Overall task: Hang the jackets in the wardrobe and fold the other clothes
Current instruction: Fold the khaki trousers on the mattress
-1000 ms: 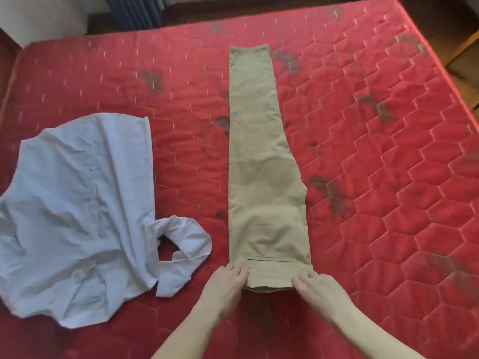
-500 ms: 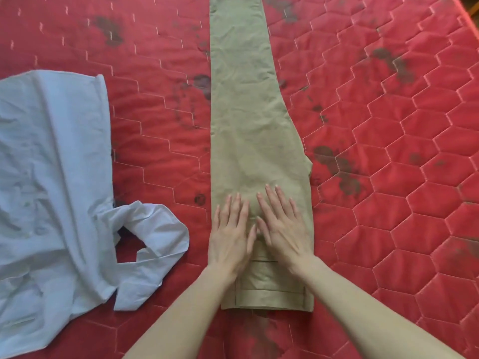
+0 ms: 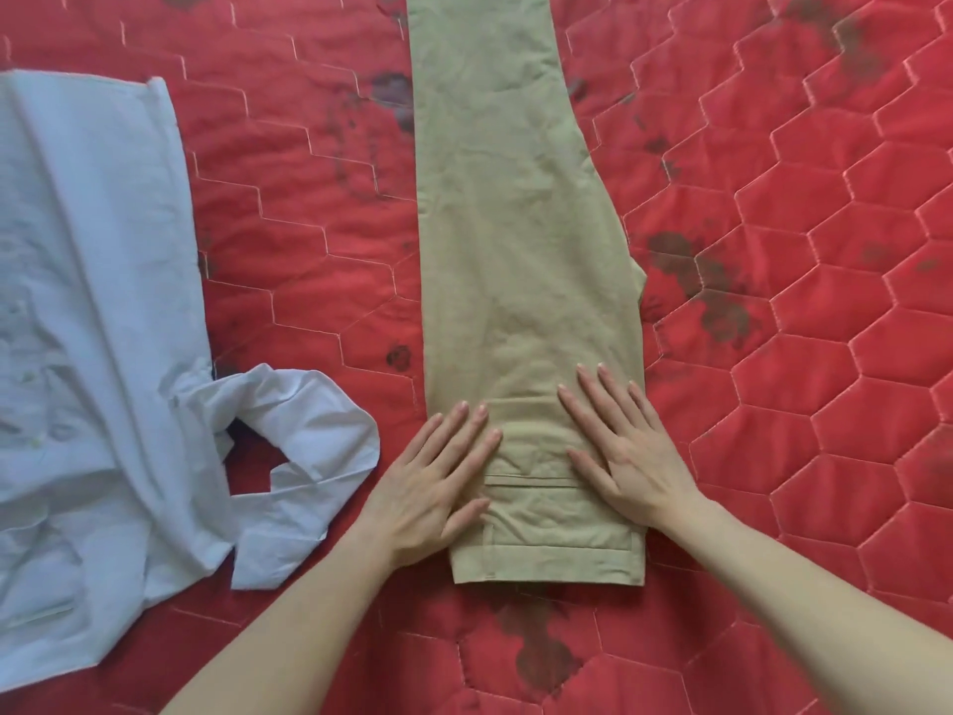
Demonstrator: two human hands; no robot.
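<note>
Trousers (image 3: 521,250) flat beneath both open hands

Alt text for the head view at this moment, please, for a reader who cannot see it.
Two bare hands, left hand and right hand, press flat on the waist end of khaki trousers folded lengthwise on a red quilted mattress, fingers spread. A crumpled pale blue shirt lies apart to the left, one sleeve curled toward the trousers.
</note>
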